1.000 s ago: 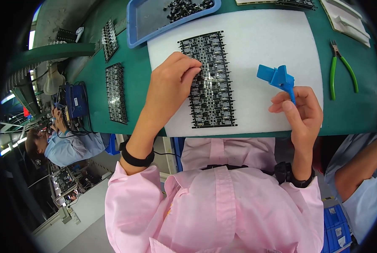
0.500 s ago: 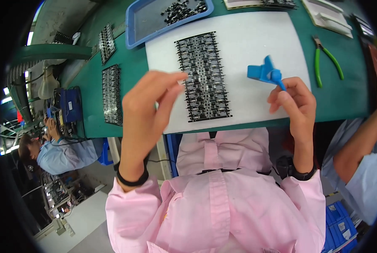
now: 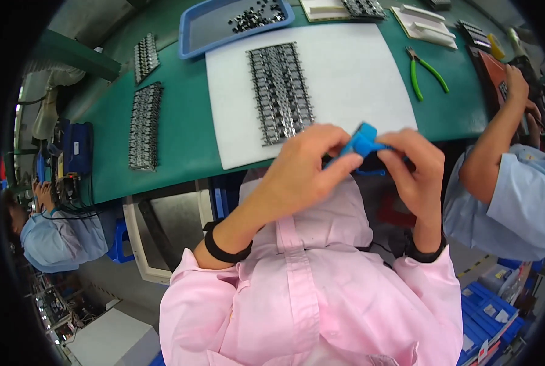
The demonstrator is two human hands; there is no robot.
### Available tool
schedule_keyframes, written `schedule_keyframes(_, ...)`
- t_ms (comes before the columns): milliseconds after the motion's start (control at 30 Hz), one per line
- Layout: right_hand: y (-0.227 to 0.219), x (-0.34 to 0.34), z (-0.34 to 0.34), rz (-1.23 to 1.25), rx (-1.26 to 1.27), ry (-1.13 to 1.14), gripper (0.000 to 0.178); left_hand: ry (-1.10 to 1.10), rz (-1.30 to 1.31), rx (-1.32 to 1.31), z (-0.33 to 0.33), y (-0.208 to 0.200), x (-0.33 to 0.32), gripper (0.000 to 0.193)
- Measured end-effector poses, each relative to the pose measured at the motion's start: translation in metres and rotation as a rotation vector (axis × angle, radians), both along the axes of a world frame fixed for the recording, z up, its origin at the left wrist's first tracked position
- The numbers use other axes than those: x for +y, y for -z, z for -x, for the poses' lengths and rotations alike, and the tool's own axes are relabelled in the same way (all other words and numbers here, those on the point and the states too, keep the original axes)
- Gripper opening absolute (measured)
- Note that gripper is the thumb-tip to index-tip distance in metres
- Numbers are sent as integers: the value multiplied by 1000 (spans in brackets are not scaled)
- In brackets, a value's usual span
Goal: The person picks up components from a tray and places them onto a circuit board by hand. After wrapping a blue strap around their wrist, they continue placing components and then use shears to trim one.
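Head view: we see both hands nearly closed, meeting over the lap just off the near edge of the green-topped work surface (image 3: 181, 146). Left hand (image 3: 306, 165) — thumb and fingers pinched on the left part of a small bright-blue plastic tool (image 3: 363, 144). Right hand (image 3: 420, 168) pinches its thin right end, thumb against fingers. We put the tool between the two hands, raised; its far details are covered by fingers.

Beyond them we have a long black-and-silver circuit-board panel (image 3: 278, 91) lying flat on a white rectangular sheet (image 3: 346, 67). Blue shallow plastic tray (image 3: 193, 43) sits at the sheet's far left corner, small black parts (image 3: 257, 19) heaped inside toward its right. Green-handled metal cutters (image 3: 416, 76) lie right of the sheet, handles spread. Two dark board stacks lie to its left — a nearer one (image 3: 144, 125) and a farther one (image 3: 145, 58). We also note a light-blue sleeve (image 3: 516, 195) of a co-worker at right.
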State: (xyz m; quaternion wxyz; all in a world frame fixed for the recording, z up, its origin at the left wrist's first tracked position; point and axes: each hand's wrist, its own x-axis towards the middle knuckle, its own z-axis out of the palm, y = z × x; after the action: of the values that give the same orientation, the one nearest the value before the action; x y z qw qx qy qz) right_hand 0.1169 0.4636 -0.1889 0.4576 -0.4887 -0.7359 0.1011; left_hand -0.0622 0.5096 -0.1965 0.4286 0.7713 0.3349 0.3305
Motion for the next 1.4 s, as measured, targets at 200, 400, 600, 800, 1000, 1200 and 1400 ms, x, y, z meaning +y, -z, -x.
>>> schedule_keyframes(200,0,-29,21,-132,80,-122,24,-43,352,-196,24,6,1,19)
schedule_keyframes(400,6,-15,47,745,701,-203,32,177,537,-505,31,-5,-13,20)
schedule_keyframes(600,8,-16,39,534,1170,-537,47,123,466,-482,26,-7,-17,21)
schedule_keyframes(800,-10,-16,49,302,1216,-451,56,73,465,-549,10,-11,-18,21)
schedule_keyframes(1000,-24,5,47,54,1113,-624,64,166,547,-604,-6,-27,-28,23)
schedule_keyframes(1200,-44,9,46,29,605,-338,61,161,362,-712,-3,-48,-29,25)
schedule_keyframes(1400,-41,68,43,-555,9,140,43,55,5,-410,-22,-43,-49,21)
